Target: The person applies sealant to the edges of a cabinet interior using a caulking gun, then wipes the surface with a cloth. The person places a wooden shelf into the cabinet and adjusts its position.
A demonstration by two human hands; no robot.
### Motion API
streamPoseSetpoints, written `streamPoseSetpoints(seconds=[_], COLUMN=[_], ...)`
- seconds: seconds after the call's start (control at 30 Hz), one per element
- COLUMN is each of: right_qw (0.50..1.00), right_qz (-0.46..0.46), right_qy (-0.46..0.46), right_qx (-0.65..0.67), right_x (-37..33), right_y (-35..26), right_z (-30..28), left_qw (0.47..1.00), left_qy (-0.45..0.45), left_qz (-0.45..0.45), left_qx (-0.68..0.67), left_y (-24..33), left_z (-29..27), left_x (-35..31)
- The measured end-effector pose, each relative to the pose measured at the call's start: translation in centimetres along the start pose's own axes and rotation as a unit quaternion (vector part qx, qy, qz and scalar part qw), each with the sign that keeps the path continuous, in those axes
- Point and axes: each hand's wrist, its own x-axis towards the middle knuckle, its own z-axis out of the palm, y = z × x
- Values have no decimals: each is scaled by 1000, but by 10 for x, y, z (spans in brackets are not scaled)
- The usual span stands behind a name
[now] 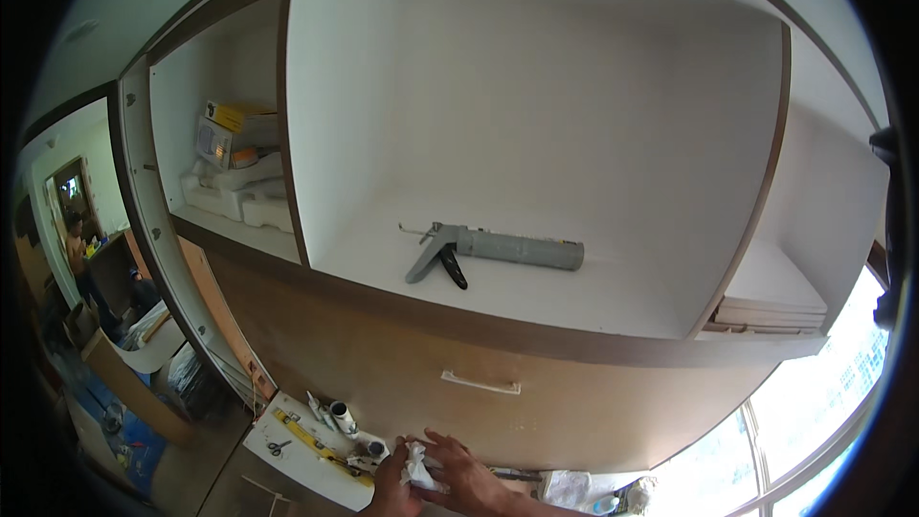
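Observation:
Low in the head view, my two hands are close together around a crumpled white tissue (417,468). My left hand (389,486) is closed on the tissue from its left side. My right hand (467,481) lies against its other side, with fingers stretched out and apart. Whether it is paper or thin cloth I cannot tell for certain. Above them, a grey caulking gun (522,249) with a black trigger lies on its side on the white cabinet shelf (613,302), its nozzle end pointing left. Neither hand touches it.
A brown panel with a pale handle (481,383) spans below the shelf. Left of my hands, a white surface (330,488) carries scissors (279,447), a yellow spirit level (308,436) and tubes (342,415). Boxes (225,139) fill the left compartment. A person (77,247) stands far left.

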Motion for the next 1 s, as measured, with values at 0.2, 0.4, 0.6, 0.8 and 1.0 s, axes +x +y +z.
streamPoseSetpoints(seconds=[0.2,0.4,0.6,0.8,1.0], right_qw=[968,830,698,974,989], right_qz=[130,302,237,131,83], right_qy=[181,214,202,184,104], right_qx=[116,416,645,6,-59], right_x=[10,2,0,47,53], right_y=[-10,23,21,-20,-38], right_z=[21,14,-12,-6,5], left_qw=[988,964,930,835,732], left_qy=[-9,-167,-181,-296,-371], left_qz=[48,149,75,86,60], left_qx=[145,142,311,455,568], left_y=[24,59,61,38,61], left_z=[1,18,1,-8,-2], left_x=[-3,5,25,29,10])
